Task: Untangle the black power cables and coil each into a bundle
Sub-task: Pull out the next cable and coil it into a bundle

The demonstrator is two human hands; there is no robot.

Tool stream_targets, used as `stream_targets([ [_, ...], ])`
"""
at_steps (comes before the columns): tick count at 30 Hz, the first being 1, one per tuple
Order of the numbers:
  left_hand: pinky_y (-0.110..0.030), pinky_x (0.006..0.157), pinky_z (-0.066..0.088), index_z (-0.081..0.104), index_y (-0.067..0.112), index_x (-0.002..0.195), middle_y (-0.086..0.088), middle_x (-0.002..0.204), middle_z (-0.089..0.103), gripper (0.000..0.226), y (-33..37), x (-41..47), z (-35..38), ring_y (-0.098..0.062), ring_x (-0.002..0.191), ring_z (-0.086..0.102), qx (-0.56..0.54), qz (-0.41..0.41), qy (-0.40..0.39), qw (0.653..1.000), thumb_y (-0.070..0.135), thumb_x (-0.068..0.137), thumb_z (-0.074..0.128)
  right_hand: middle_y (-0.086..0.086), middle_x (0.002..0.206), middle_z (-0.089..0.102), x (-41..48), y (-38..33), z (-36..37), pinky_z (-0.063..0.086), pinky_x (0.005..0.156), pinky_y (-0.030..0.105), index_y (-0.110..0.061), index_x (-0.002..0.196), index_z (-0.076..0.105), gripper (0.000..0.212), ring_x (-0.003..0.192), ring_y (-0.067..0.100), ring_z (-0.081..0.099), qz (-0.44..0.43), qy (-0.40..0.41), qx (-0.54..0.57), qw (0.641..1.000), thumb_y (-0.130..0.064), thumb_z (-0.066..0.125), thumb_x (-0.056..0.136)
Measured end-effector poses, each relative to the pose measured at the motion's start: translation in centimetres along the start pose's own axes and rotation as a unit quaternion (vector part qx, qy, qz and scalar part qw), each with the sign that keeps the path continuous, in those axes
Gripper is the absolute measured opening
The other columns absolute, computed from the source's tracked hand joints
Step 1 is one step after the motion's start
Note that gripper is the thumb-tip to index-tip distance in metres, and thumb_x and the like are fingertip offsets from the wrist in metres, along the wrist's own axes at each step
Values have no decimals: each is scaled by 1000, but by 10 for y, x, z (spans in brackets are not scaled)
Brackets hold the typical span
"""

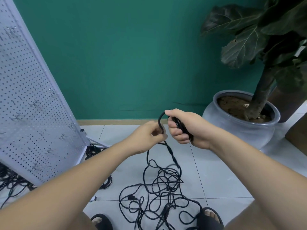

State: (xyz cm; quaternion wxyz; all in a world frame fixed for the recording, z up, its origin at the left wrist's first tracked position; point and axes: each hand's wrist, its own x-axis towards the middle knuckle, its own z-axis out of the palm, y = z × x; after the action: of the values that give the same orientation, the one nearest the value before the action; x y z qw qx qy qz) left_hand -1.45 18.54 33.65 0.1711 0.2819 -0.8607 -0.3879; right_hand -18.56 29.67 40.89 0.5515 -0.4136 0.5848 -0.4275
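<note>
Both bare forearms reach forward from the bottom corners, and I watch the two hands meet at mid-frame above a floor (224, 171) of pale, glossy square tiles. Black rubber slides (210, 218) with bare toes showing sit at the bottom edge.

On my feed, the right hand (186, 128) is a closed fist, its fingers (176, 133) curled tightly round a dark, bulky end of a smooth black cable (159, 119). That cable arcs up in a short hoop past the thumb and drops into the left hand (147, 135), whose fingertips (157, 136) pinch it together. Below the left hand two strands hang down to the loose tangle (159, 193), a sprawl of thin black loops and moulded plugs lying on the tiles between the feet.

To the left leans a white metal pegboard (33, 97), perforated in neat rows and dotted with wire hooks. Wound cable bundles (93, 149) lie at its foot. To the right, a rounded, glazed grey pot (240, 127) holds brown soil and a dark trunk with broad, veined leaves (245, 39). Behind everything stands a matt teal wall (132, 55).
</note>
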Motion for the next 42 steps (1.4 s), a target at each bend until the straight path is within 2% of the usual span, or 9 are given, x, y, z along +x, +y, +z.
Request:
stream_targets([
  [4, -38, 84, 56, 62, 34, 89, 8, 99, 60, 23, -12, 3, -1, -10, 85, 65, 109, 12, -13, 994, 19, 89, 79, 1, 67, 34, -5, -2, -4, 19, 44, 26, -21, 74, 45, 43, 49, 16, 21, -3, -20, 38, 999, -49, 55, 105],
  [7, -33, 74, 60, 69, 30, 98, 3, 88, 69, 32, -17, 4, -12, -11, 68, 67, 27, -32, -15, 999, 3, 87, 82, 1, 66, 34, -9, -4, -12, 19, 44, 27, -21, 73, 44, 45, 49, 17, 20, -7, -15, 48, 999, -51, 56, 105],
  [11, -30, 77, 61, 75, 25, 118, -7, 93, 75, 42, -19, 5, -27, -15, 72, 71, -85, -82, -37, 992, 0, 86, 84, 1, 67, 33, -13, -5, -21, 19, 45, 27, -22, 72, 44, 46, 50, 17, 20, -12, 3, 48, 999, -52, 56, 104],
  [18, -25, 65, 55, 77, 18, 112, 0, 86, 74, 26, -23, 6, -44, -17, 80, 67, -247, -160, 78, 953, 3, 90, 80, 3, 65, 36, -19, 1, -12, 19, 45, 28, -21, 74, 44, 51, 52, 19, 21, 15, -23, -54, 998, -62, 55, 104],
  [21, -27, 71, 46, 76, 19, 115, 0, 94, 78, 23, -16, 6, -44, -16, 86, 66, -263, -145, 104, 948, 14, 93, 79, 2, 63, 36, -18, 9, -1, 18, 46, 28, -21, 74, 43, 55, 51, 19, 22, 42, -41, -102, 993, -68, 53, 103],
  [26, -23, 55, 33, 77, 13, 116, 0, 84, 63, 18, -1, 6, -44, -13, 70, 54, -316, -77, 121, 938, 9, 101, 68, -2, 60, 43, -6, 33, 17, 20, 49, 28, -22, 74, 45, 60, 48, 17, 27, 112, -51, -162, 979, -75, 52, 100],
  [35, -20, 55, 39, 80, 26, 113, 0, 88, 68, 18, 21, -13, -57, -17, 64, 56, -206, -20, 120, 971, 15, 99, 74, -2, 58, 46, 16, 58, 35, 24, 44, 25, -19, 78, 45, 60, 44, 15, 31, 145, 4, -137, 980, -74, 51, 102],
  [39, -39, 81, 61, 78, 35, 112, 12, 103, 79, 23, 31, -19, -51, -26, 76, 69, -58, -2, 107, 993, 18, 97, 75, -2, 59, 47, 24, 61, 38, 25, 45, 26, -20, 80, 47, 56, 44, 15, 32, 133, 37, -90, 986, -72, 52, 102],
  [42, -39, 93, 60, 75, 40, 117, 18, 104, 79, 32, 39, -25, -40, -8, 89, 75, 19, 15, 101, 995, 15, 97, 71, -1, 59, 48, 29, 60, 42, 25, 45, 26, -20, 78, 46, 56, 45, 16, 34, 106, 65, -67, 990, -71, 52, 102],
])
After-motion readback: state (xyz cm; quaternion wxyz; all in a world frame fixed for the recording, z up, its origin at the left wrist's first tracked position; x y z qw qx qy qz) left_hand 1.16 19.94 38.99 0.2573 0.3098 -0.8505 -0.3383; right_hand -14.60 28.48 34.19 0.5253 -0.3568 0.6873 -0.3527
